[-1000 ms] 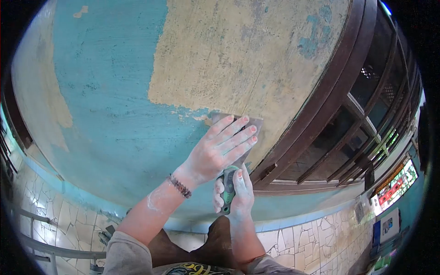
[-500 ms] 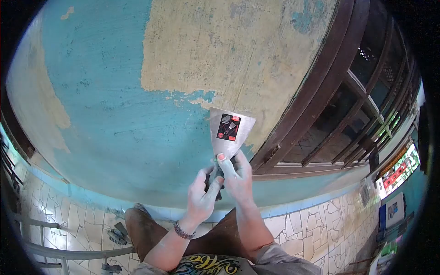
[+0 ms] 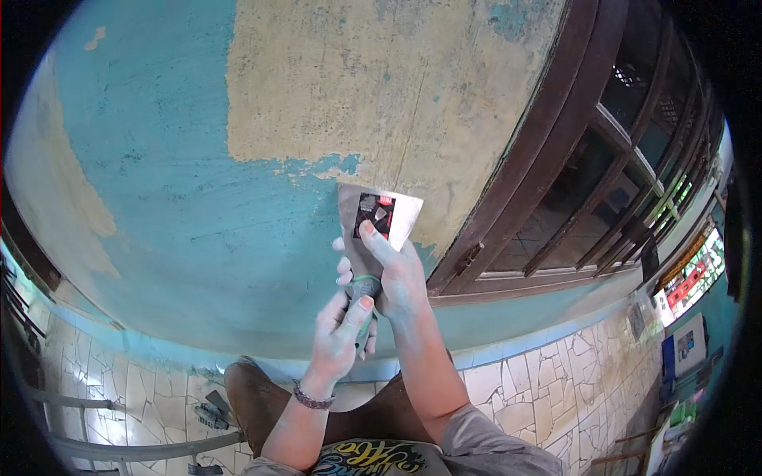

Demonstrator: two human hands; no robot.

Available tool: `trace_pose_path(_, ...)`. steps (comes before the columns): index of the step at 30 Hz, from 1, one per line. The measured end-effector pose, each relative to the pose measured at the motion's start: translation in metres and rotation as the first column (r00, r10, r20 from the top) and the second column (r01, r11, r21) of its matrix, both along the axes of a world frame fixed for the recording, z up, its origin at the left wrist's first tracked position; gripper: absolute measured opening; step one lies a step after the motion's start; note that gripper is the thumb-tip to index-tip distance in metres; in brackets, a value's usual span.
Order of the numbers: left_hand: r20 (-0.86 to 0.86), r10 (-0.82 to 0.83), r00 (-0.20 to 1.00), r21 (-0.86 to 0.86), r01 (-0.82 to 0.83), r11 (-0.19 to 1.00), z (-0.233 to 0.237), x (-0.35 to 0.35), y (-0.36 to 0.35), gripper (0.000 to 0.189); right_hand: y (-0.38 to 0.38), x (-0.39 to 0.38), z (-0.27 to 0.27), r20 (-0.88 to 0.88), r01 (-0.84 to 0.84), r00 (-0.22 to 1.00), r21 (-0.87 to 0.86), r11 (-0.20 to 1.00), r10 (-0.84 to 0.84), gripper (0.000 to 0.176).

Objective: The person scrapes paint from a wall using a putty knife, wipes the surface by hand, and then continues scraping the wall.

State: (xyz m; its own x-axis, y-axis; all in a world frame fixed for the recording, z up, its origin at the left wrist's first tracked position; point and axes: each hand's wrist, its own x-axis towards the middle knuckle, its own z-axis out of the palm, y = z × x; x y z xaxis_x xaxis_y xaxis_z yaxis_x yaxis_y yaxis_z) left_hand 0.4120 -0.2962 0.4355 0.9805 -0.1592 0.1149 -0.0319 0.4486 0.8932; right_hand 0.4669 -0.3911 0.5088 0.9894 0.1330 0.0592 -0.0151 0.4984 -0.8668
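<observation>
A wide paint scraper (image 3: 403,222) with a metal blade and a red-and-black label is in both hands, its blade edge pointing up the wall. My left hand (image 3: 337,337) is wrapped round the dark handle with the thumb along it. Higher up, my right hand (image 3: 403,282) grips the blade, its thumb lying over the label and its fingertips showing past the left side. The blade's edge overlaps the wall (image 3: 238,230) in this view, near the border between blue paint and a bare beige patch (image 3: 333,95). Pale dust coats both hands.
A brown wooden window frame (image 3: 516,170) with glass panes stands to the right. Below is a floor of broken white tiles (image 3: 524,385). At lower left are a metal rail (image 3: 143,448) and a dark sandal-like item (image 3: 213,414). Framed pictures (image 3: 689,345) stand at far right.
My right hand has slid up from the scraper's neck onto its blade, thumb now over the label. More of the handle shows in my left hand. The view has shifted slightly.
</observation>
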Motion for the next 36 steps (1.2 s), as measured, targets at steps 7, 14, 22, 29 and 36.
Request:
trace_pose_path(7,-0.012,-0.020,1.000,-0.026,0.020,0.999,0.020,-0.001,0.004,0.038,0.010,-0.002,0.015,0.001,0.111,0.994,0.004,0.994,-0.111,0.028)
trace_pose_path(14,-0.067,-0.056,0.996,0.033,0.059,0.998,0.020,0.003,0.003,0.042,0.008,-0.002,0.013,0.055,0.170,0.984,-0.043,0.985,-0.168,0.027)
trace_pose_path(22,-0.113,-0.091,0.989,-0.003,0.091,0.996,0.027,-0.003,0.000,0.042,0.006,-0.009,0.020,0.078,0.181,0.981,-0.035,0.983,-0.178,0.026)
trace_pose_path(29,-0.126,-0.088,0.988,-0.037,0.084,0.996,0.034,-0.005,-0.007,0.039,0.004,-0.006,0.022,0.080,0.186,0.980,-0.022,0.982,-0.184,0.025)
trace_pose_path(36,-0.135,-0.094,0.986,0.045,0.101,0.994,0.043,-0.007,-0.007,0.037,0.000,-0.005,0.027,0.074,0.153,0.986,-0.028,0.988,-0.151,0.026)
